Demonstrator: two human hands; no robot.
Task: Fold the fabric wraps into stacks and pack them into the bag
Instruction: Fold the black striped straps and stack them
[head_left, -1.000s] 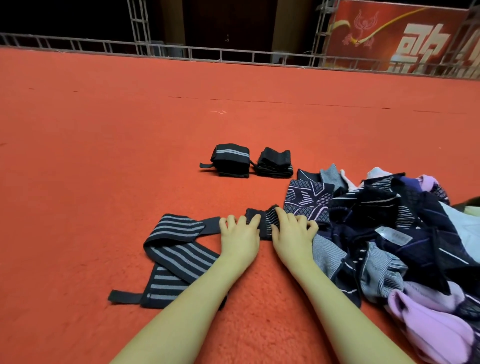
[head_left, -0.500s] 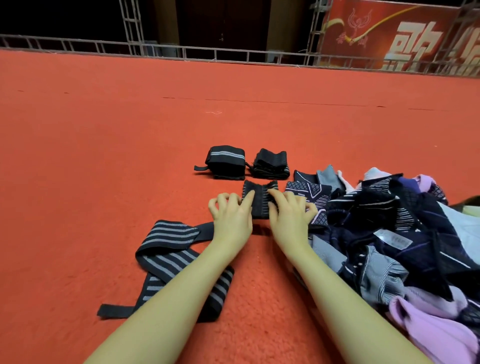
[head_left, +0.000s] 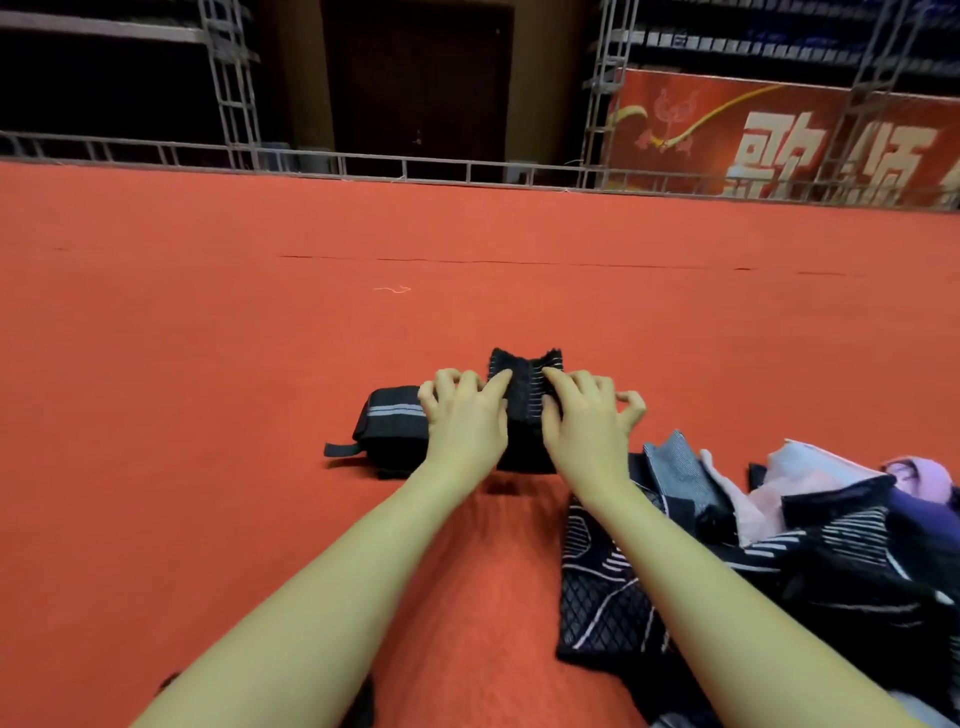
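- Both hands are out in front on the red carpet, working the same folded black wrap.
- Left hand has its grip on the left side of that wrap, thumb on top, the other fingers curled down the side.
- Right hand mirrors it on the right side, fingers bent and clamped on the fabric. So both grips are closed on the wrap, not spread open.
- The wrap sits upright-ish between the two hands, thin light stripes showing on its top, and it seems to rest on another dark folded bundle; can't tell exactly where one ends.
- Just beside it on the left there's a folded striped wrap, grey band across the top and a little strap tab sticking out to the left. The left hand covers its right edge.
- To the right, a messy pile of unfolded wraps: black with white lines, grey, pink, purple bits.
- Way back: a metal railing and a red banner.
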